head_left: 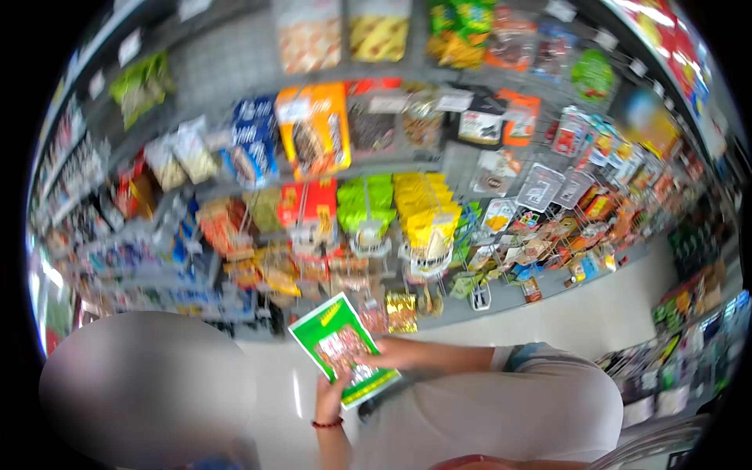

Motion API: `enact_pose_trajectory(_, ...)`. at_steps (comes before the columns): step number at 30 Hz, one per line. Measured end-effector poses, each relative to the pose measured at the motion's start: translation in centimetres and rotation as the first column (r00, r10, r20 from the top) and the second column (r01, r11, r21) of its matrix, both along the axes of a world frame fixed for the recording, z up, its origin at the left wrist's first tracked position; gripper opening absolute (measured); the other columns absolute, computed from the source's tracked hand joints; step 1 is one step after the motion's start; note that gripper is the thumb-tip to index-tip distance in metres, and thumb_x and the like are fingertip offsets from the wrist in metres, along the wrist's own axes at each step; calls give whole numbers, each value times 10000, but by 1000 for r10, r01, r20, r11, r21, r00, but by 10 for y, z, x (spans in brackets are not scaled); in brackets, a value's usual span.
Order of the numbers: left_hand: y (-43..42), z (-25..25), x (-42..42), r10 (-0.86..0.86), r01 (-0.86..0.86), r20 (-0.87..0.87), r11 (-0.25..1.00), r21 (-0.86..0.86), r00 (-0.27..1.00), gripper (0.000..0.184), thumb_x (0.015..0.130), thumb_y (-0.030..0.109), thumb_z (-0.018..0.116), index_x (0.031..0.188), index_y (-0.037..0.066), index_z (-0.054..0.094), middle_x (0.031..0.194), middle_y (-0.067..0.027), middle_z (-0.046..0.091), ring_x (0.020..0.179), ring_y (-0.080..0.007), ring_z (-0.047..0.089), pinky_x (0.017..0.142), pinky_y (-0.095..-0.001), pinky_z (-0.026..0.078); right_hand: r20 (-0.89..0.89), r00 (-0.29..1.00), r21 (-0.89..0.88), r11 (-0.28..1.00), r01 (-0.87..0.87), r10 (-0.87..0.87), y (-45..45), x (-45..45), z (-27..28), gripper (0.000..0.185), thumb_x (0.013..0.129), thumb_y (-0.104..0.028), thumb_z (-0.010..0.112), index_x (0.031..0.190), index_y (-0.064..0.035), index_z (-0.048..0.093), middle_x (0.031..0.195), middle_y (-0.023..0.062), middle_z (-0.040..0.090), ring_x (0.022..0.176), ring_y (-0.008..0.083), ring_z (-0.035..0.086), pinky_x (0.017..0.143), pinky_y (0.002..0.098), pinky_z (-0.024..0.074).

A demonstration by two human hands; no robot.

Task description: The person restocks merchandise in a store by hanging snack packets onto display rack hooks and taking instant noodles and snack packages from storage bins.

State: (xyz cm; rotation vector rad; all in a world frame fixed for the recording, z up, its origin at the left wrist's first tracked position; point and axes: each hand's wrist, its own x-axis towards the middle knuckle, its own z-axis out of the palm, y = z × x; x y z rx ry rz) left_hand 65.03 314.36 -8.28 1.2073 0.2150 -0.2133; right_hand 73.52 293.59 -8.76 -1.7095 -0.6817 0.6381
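Already, green-and-white packet is lifted clear of rack; it is grasped by both hands: lower-left edge pinched by left hand, right edge by right hand. Red bracelet is worn below packet. Yellow bags are hung above and right of packet, gold packet just right. Picking-up is judged done; setting-down not yet done. No opening in packet is seen.

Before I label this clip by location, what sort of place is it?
Probably a shop's packaged-food aisle: yellow packets and lime-green packets hang side by side, and white tags dot the rack.
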Motion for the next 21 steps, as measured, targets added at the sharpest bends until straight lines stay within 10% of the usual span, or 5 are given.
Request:
enact_pose_trajectory(3, -13, 15, 7, -28, 27, -11, 996, -84, 1000, 362, 949, 143, 661, 1269, -8, 586, 1176, -64, 661, 1022, -139, 627, 906, -294, 504, -136, 991, -88, 996, -23, 11, -18, 0, 21, 470, 1011, -498, 512, 1081, -54, 649, 861, 46, 654, 808, 161, 622, 739, 327, 510)
enact_pose_trajectory(12, -55, 9, 19, -40, 51, 63, 983, -175, 997, 401, 974, 165, 627, 1318, -17, 532, 1247, -114, 630, 1092, -209, 622, 939, -352, 507, -630, 772, -5, 995, 99, -80, -56, -14, 101, 744, 953, -586, 562, 1494, -101, 400, 1421, 49, 525, 1226, 145, 527, 1010, 286, 432)
enact_pose_trajectory(13, -59, 13, 19, -16, 27, 49, 974, -223, 999, 410, 974, 166, 624, 1326, -20, 526, 1254, -121, 629, 1103, -211, 620, 947, -349, 504, -629, 774, 3, 994, 106, -81, -59, -13, 101, 744, 953, -586, 562, 1494, -101, 400, 1421, 49, 525, 1226, 145, 527, 1010, 286, 432)
enact_pose_trajectory(14, -38, -3, 20, -231, 224, -36, 965, -137, 972, 631, 959, 201, 609, 1503, 13, 350, 1509, -81, 421, 1366, -201, 391, 1166, -358, 261, -632, 771, -22, 996, 83, -78, -61, -13, 99, 770, 949, -604, 553, 1504, -98, 384, 1433, 58, 514, 1239, 149, 519, 1023, 287, 422)
enact_pose_trajectory(21, -67, 15, 27, -198, 195, -23, 975, -107, 980, 616, 960, 200, 610, 1491, 10, 362, 1491, -83, 436, 1347, -201, 408, 1151, -356, 278, -557, 831, 74, 996, 48, 2, -60, 7, 17, 907, 909, -708, 515, 1519, -57, 349, 1456, 91, 485, 1271, 163, 497, 1047, 300, 406)
